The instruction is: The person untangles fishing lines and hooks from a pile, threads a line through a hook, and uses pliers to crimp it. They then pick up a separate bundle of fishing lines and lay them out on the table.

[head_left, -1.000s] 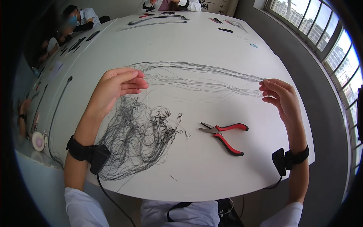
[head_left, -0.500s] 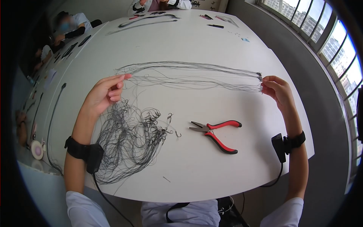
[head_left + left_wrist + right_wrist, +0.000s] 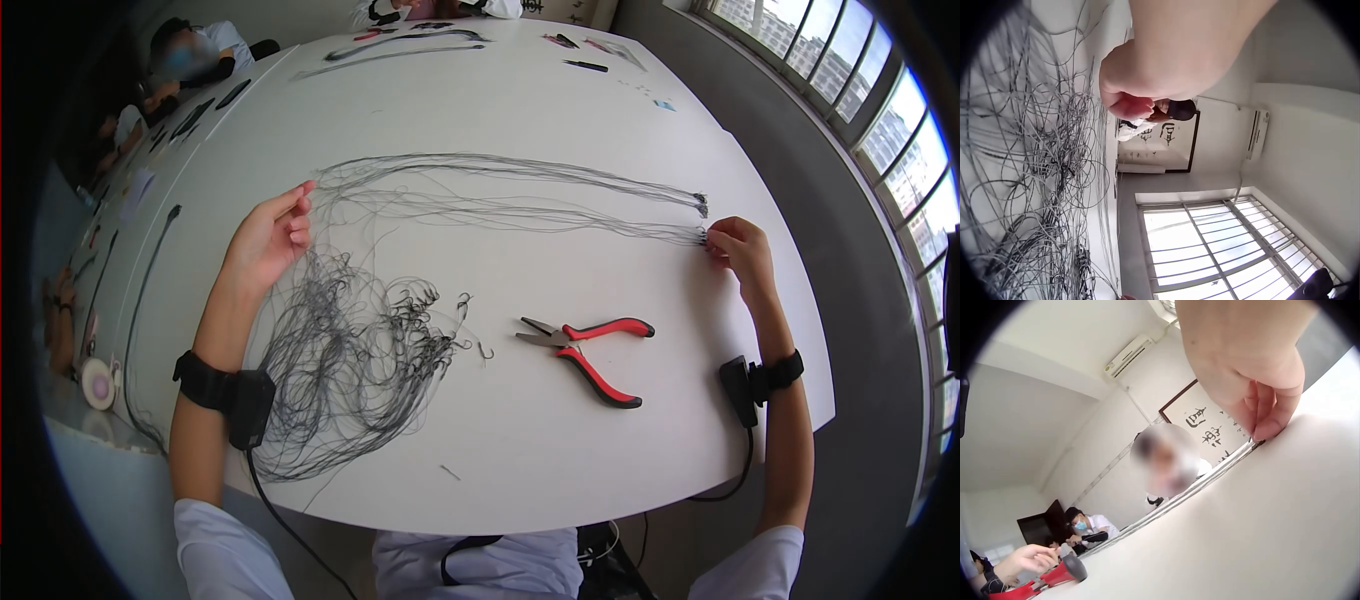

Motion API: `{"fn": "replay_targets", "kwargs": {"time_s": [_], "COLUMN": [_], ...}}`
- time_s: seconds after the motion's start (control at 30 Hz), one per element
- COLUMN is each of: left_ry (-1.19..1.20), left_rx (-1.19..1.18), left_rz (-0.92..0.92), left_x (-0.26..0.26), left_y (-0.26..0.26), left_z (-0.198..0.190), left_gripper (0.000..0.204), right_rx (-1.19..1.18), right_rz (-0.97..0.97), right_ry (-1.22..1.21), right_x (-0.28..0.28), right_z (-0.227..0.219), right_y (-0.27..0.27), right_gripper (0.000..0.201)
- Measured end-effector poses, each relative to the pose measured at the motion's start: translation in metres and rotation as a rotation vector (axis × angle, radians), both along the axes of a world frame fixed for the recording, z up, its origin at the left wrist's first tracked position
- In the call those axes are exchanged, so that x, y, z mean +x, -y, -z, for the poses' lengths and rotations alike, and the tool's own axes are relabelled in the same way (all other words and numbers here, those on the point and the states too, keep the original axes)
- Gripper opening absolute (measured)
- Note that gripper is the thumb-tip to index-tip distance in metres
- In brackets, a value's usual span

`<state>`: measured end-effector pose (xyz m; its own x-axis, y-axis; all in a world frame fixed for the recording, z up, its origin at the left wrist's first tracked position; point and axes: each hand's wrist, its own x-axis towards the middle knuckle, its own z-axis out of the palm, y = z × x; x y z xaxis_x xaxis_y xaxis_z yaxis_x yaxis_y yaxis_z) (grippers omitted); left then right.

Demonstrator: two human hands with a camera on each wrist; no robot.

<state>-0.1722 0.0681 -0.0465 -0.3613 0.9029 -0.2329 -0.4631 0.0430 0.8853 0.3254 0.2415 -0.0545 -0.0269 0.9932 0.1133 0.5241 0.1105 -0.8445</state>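
Two bundles of thin dark strands, an upper one (image 3: 520,163) and a lower one (image 3: 520,208), stretch across the white table. My right hand (image 3: 742,255) pinches the small dark ends of the lower bundle; the right wrist view shows my right hand (image 3: 1260,381) with bent fingers low over the table. My left hand (image 3: 265,240) is at the bundles' left ends, thumb and forefinger together; whether they pinch a strand is unclear. Below lies a tangled heap of strands (image 3: 340,370) with hooked ends (image 3: 430,335). Red-handled pliers (image 3: 590,360) lie with spread handles.
Longer dark bundles (image 3: 400,55) and a black tool (image 3: 585,66) lie at the far side of the table (image 3: 520,470). Another person (image 3: 205,55) sits at the far left. A round pale reel (image 3: 98,384) lies at the left. Barred windows are on the right.
My right hand has shifted from the upper bundle's end down to the lower one's. My left hand has moved leftward, its fingers drawn in. The view has shifted slightly.
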Motion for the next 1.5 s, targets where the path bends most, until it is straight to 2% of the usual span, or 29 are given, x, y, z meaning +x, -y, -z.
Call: {"fn": "replay_targets", "kwargs": {"time_s": [0.03, 0.1, 0.13, 0.2, 0.23, 0.3, 0.33, 0.4, 0.43, 0.47, 0.5, 0.57, 0.6, 0.67, 0.7, 0.77, 1.03, 1.1, 1.3, 1.5], "left_ry": [0.001, -0.220, -0.220, -0.631, -0.631, -0.871, -0.870, -1.000, -1.004, -1.023, -1.042, -1.283, -1.288, -1.640, -1.643, -1.556, -1.718, -1.778, -1.734, -1.742], "left_rx": [0.000, -0.015, -0.015, -0.077, -0.077, -0.060, -0.057, -0.011, -0.006, 0.047, 0.096, 0.082, 0.078, 0.250, 0.253, 0.296, 0.435, 0.443, 0.413, 0.454], "left_rz": [-0.003, -0.169, -0.171, -0.207, -0.210, -0.241, -0.245, -0.044, -0.051, 0.084, 0.216, 0.265, 0.256, 0.294, 0.288, 0.462, 0.629, 0.585, 0.675, 0.656], "left_x": [0.001, 0.009, 0.011, 0.014, 0.017, 0.023, 0.023, 0.023, 0.023, 0.024, 0.025, 0.056, 0.064, 0.076, 0.080, 0.086, 0.113, 0.114, 0.111, 0.100], "left_y": [0.001, 0.001, 0.002, 0.004, 0.006, 0.007, 0.007, 0.005, 0.000, -0.006, -0.010, -0.010, -0.011, -0.021, -0.026, -0.039, -0.084, -0.087, -0.089, -0.089], "left_z": [0.000, -0.003, -0.005, -0.011, -0.013, -0.018, -0.020, -0.026, -0.025, -0.020, -0.022, -0.039, -0.040, -0.037, -0.037, -0.036, -0.019, -0.018, -0.027, -0.025], "left_gripper": [0.023, 0.025, 0.025, 0.028, 0.028, 0.028, 0.028, 0.029, 0.029, 0.030, 0.032, 0.040, 0.040, 0.049, 0.049, 0.057, 0.061, 0.053, 0.031, 0.016], "right_rx": [-0.001, -0.002, 0.003, 0.010, 0.009, 0.013, 0.023, 0.043, 0.131, 0.219, 0.227, 0.617, 0.480, 0.492, 0.494, 0.464, 0.428, 0.437, 0.467, 0.554], "right_rz": [0.007, 0.013, 0.018, 0.020, 0.012, 0.002, 0.003, 0.001, -0.057, -0.116, -0.123, -0.350, -0.358, -0.423, -0.482, -0.541, -0.645, -0.651, -0.685, -0.663], "right_ry": [-0.003, -0.006, 0.001, 0.009, 0.023, 0.038, 0.072, 0.102, 0.234, 0.366, 0.357, 0.757, 0.751, 0.754, 0.761, 0.781, 0.828, 0.833, 0.829, 0.780], "right_x": [0.000, 0.000, 0.000, 0.000, 0.000, -0.001, -0.001, -0.003, -0.004, -0.006, -0.005, -0.002, -0.004, -0.004, -0.002, -0.002, -0.001, 0.001, -0.001, 0.003], "right_z": [0.000, 0.001, 0.001, 0.000, 0.000, -0.002, -0.003, -0.009, -0.015, -0.020, -0.023, -0.027, -0.032, -0.036, -0.037, -0.041, -0.042, -0.042, -0.044, -0.038], "right_y": [0.000, 0.000, 0.000, 0.000, 0.001, 0.002, 0.002, 0.004, 0.006, 0.008, 0.007, 0.005, 0.006, 0.003, 0.001, -0.001, -0.012, -0.014, -0.013, -0.020], "right_gripper": [0.011, 0.011, 0.011, 0.011, 0.011, 0.011, 0.012, 0.013, 0.016, 0.020, 0.020, 0.031, 0.038, 0.039, 0.039, 0.045, 0.049, 0.047, 0.036, 0.019]}}
